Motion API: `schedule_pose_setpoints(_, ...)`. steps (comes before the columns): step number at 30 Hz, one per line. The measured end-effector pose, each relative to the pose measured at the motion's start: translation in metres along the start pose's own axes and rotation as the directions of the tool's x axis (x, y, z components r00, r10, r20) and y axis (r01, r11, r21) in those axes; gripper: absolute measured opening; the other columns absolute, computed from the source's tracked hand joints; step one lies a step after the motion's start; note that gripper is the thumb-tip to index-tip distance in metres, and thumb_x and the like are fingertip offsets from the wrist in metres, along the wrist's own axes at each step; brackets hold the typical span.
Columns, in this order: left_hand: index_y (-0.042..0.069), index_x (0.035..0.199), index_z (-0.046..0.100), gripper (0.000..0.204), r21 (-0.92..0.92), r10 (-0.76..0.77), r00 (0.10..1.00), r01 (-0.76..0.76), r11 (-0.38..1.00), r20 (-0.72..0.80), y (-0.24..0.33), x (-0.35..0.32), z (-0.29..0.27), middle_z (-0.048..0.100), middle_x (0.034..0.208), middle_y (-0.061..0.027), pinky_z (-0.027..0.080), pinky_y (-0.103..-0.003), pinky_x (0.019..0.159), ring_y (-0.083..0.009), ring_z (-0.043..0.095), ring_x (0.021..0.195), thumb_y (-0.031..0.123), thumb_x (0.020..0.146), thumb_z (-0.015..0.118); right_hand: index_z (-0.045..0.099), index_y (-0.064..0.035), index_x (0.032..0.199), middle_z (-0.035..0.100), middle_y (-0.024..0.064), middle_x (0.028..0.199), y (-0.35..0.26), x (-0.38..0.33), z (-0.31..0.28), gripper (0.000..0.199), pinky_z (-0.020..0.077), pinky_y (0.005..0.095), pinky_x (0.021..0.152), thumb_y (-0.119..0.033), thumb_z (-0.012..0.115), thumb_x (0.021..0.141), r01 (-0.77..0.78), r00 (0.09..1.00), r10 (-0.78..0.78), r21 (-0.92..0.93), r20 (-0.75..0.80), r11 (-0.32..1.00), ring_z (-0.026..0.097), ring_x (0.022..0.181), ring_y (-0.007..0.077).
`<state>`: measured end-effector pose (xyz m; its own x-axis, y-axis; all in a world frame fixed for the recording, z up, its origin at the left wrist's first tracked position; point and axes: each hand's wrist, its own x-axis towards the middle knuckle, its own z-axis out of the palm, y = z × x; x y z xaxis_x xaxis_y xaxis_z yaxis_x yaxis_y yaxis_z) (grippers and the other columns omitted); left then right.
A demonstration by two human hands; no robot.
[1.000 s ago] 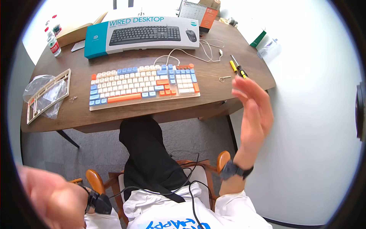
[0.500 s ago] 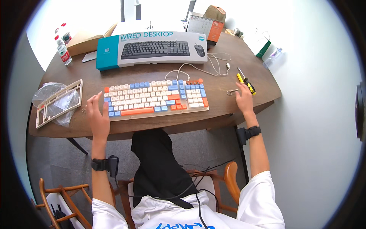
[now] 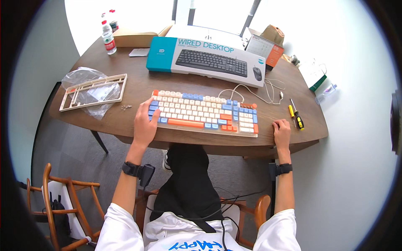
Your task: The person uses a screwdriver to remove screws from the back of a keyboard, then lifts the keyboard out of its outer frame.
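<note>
A mechanical keyboard [image 3: 190, 112] with cream, blue and orange keycaps lies on the table in front of me. My left hand [image 3: 145, 121] is at its left end, thumb over the keys and fingers along the edge, gripping it. Right of the keyboard, near the table's front edge, my right hand [image 3: 282, 133] is closed with its fingers curled down. Whatever is in those fingers is hidden. Just beyond that hand lie two screwdrivers, a smaller yellow one [image 3: 291, 112] and a larger yellow-and-black one [image 3: 299, 120].
A keyboard box [image 3: 161, 56] stands behind the keyboard, with a white cable [image 3: 268, 97] to its right. At left, a cream keyboard frame [image 3: 124, 87] lies on a clear plastic bag [image 3: 83, 75], with small loose parts [image 3: 125, 107] nearby. Bottles [image 3: 109, 42] stand farther back.
The view has swung left. My left hand has come from beside the keyboard onto its left end. My right hand has drawn nearer and curled; the small ring-ended tool beside it no longer shows.
</note>
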<state>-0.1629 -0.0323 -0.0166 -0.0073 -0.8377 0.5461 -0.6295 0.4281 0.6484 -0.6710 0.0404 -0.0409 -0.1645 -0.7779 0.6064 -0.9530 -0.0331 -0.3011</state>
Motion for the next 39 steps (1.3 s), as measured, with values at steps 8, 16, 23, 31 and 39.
schedule_pose_setpoints(8, 0.0, 0.132, 0.053, 0.043, -0.109, -0.073, 0.99, 0.06, 0.992, -0.123, -0.005, -0.007, -0.011, 0.058, 0.122, -0.0218, 0.046, -0.042, 0.098, -0.038, 0.057, 0.113, 0.01, 0.09, 0.061, 0.055, 0.002, 0.094, 0.056, 0.0172, 0.09, -0.028, -0.006, 0.0, 0.008, 0.0444, 0.0439, 0.078, -0.006, 0.058, 0.094, 0.0, 0.991, 0.003, 0.028, -0.134, 1.0, 0.055, 0.089, 0.036)
schedule_pose_setpoints(16, -0.002, 0.125, 0.055, 0.04, -0.358, 0.138, 0.955, -0.037, 0.933, 0.261, 0.11, -0.053, -0.049, 0.063, 0.117, -0.0155, 0.052, -0.036, 0.087, -0.0255, 0.063, 0.101, 0.007, 0.088, 0.066, 0.051, 0.0009, 0.096, 0.05, 0.0131, 0.086, -0.237, -0.058, -0.042, 0.003, 0.045, 0.0322, 0.07, 0.003, 0.052, 0.096, 0.08, 0.982, -0.167, 0.616, 0.084, 0.784, 0.052, 0.076, 0.0241)
schedule_pose_setpoints(23, 0.002, 0.122, 0.059, 0.041, -0.373, 0.171, 0.799, 0.071, 0.925, 0.576, 0.13, -0.106, -0.072, 0.063, 0.11, -0.0154, 0.051, -0.039, 0.089, -0.0292, 0.063, 0.101, 0.015, 0.086, 0.072, 0.049, 0.0013, 0.1, 0.049, 0.0096, 0.097, -0.285, -0.118, -0.044, 0.007, 0.0502, 0.0238, 0.066, 0.008, 0.046, 0.098, -0.192, 0.916, -0.259, 0.903, 0.305, 0.384, 0.057, 0.073, 0.0119)
schedule_pose_setpoints(31, 0.006, 0.111, 0.067, 0.028, 0.382, 0.132, 0.987, -0.088, 0.92, -0.091, -0.024, 0.02, -0.095, 0.063, 0.112, -0.0165, 0.046, -0.043, 0.097, -0.0354, 0.058, 0.109, 0.018, 0.085, 0.072, 0.049, 0.0002, 0.098, 0.048, 0.0066, 0.096, -0.262, -0.138, -0.052, 0.004, 0.0522, 0.0247, 0.066, 0.0, 0.047, 0.101, -0.437, 0.853, -0.157, 0.846, 0.497, 0.307, 0.058, 0.072, 0.0103)
schedule_pose_setpoints(39, 0.016, 0.109, 0.071, 0.034, 0.698, -0.173, 0.985, 0.136, 0.703, -0.017, -0.115, 0.057, -0.11, 0.065, 0.112, -0.0118, 0.047, -0.047, 0.096, -0.0347, 0.058, 0.112, 0.038, 0.083, 0.072, 0.05, 0.001, 0.098, 0.05, 0.0067, 0.096, -0.247, -0.153, -0.057, 0.004, 0.0533, 0.0234, 0.067, 0.003, 0.048, 0.1, -0.475, 0.845, -0.097, 0.822, 0.526, 0.314, 0.058, 0.072, 0.009)
